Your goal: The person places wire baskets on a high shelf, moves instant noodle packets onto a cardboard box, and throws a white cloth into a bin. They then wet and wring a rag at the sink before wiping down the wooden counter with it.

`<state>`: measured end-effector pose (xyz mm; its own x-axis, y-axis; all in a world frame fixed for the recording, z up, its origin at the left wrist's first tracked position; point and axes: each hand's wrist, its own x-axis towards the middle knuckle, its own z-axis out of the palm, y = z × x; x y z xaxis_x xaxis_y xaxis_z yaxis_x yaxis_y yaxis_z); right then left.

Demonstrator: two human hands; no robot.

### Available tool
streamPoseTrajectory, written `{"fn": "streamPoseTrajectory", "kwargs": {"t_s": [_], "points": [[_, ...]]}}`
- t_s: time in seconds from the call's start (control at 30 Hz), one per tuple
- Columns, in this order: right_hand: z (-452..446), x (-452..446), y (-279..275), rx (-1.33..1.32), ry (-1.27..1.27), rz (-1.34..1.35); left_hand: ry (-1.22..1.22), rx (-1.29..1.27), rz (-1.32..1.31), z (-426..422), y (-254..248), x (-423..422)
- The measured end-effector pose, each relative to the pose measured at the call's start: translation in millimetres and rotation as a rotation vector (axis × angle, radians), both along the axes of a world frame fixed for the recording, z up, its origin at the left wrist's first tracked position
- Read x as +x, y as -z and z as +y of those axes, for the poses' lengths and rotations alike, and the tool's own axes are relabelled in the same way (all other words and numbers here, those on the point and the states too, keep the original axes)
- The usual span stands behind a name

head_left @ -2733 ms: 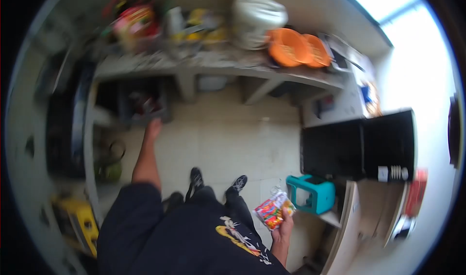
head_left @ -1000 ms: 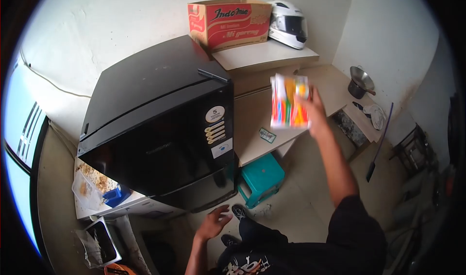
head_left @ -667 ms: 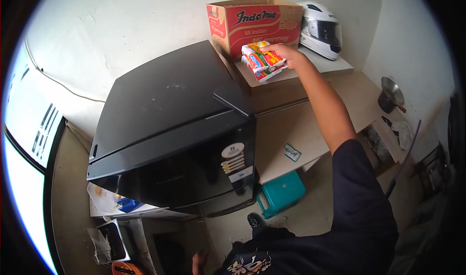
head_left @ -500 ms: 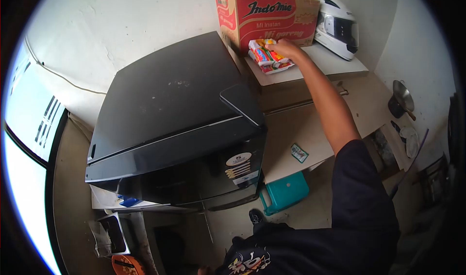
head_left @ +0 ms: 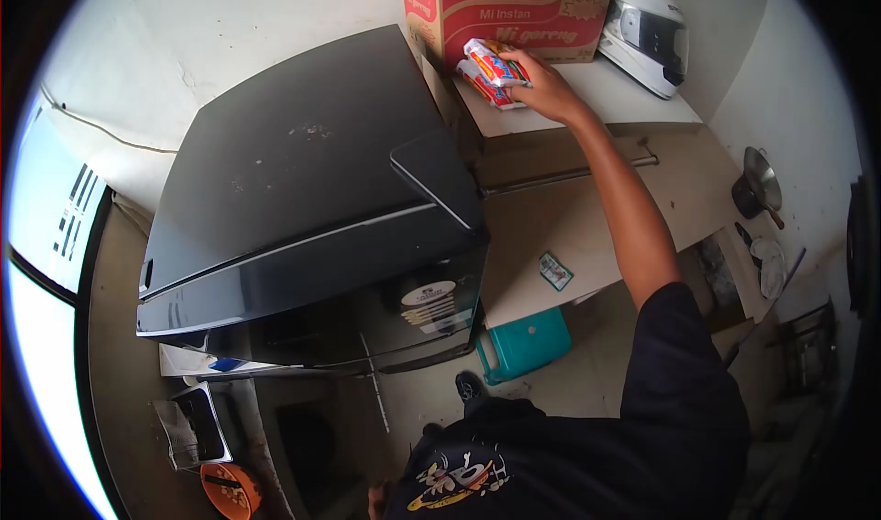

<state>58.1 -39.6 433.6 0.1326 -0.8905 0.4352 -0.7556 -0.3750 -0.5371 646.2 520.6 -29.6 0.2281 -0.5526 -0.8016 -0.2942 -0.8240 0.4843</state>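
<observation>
My right hand [head_left: 548, 87] is wrapped round the noodle packets [head_left: 496, 72], red and white with some yellow and green. They are at the left part of the white shelf top [head_left: 587, 98], right in front of a red and brown cardboard box [head_left: 523, 15]. Whether the packets rest on the shelf is hard to tell. My left hand [head_left: 377, 499] shows only in part at the bottom edge, low beside my shirt; its fingers are too hidden to read.
A black fridge [head_left: 303, 153] stands left of the shelf. Right of the box sits a white helmet [head_left: 644, 38]. Below are a small green packet [head_left: 555, 270] on the lower desk and a teal stool [head_left: 530, 344]. An orange bowl [head_left: 229, 491] is at lower left; a pan [head_left: 760, 185] is at right.
My right hand has carried the packets from over the lower desk to the front of the box. My left hand has dropped toward the bottom edge. The view has turned from the floor toward the fridge and shelf.
</observation>
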Motion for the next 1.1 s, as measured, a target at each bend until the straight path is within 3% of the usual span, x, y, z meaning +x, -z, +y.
{"fn": "streamPoseTrajectory", "kwargs": {"t_s": [0.13,0.2,0.27,0.33,0.4,0.47,0.53,0.57,0.67,0.7,0.73,0.77,0.8,0.87,0.93,1.07,1.1], "points": [[-1,-6,2,-0.071,0.026,0.176,-0.093,-0.057,0.064,-41,-16,11],[-7,-2,5,-0.074,0.094,0.204,-0.231,-0.069,0.199,-49,15,31],[-9,5,8,-0.084,0.145,0.268,-0.217,-0.074,0.167,-56,24,34],[-10,8,15,-0.284,0.062,0.231,-0.197,-0.055,0.224,-56,29,35],[-20,4,22,-0.45,0.196,0.296,-0.111,-0.057,0.223,-48,28,38],[-3,-5,24,-0.551,0.243,0.218,0.052,-0.074,0.167,-37,22,34],[67,5,2,-0.582,0.19,-0.003,-0.059,-0.064,0.166,-16,9,23],[89,2,15,-0.657,0.284,-0.125,-0.122,-0.059,0.166,-5,6,19],[147,-17,100,-0.845,0.53,-0.546,-0.038,-0.074,0.198,52,71,53],[162,-27,151,-0.619,0.747,-0.543,0.07,-0.072,-0.043,74,81,49],[171,-25,194,-0.311,0.858,-0.531,0.103,-0.022,-0.109,89,77,45],[171,-51,267,-0.01,0.805,-0.2,0.106,0.021,-0.126,92,68,38],[177,-59,319,0.391,0.671,-0.054,0.091,0.057,-0.096,92,61,34],[184,-58,404,0.591,0.564,0.273,0.063,0.082,-0.05,87,47,32],[208,-23,375,0.842,0.578,0.37,0.035,0.076,-0.009,72,35,37],[234,-25,450,0.458,0.578,0.485,-0.044,-0.02,0.042,8,-8,40],[243,-26,456,0.313,0.571,0.353,-0.018,-0.07,0.016,-12,-17,38]]}}
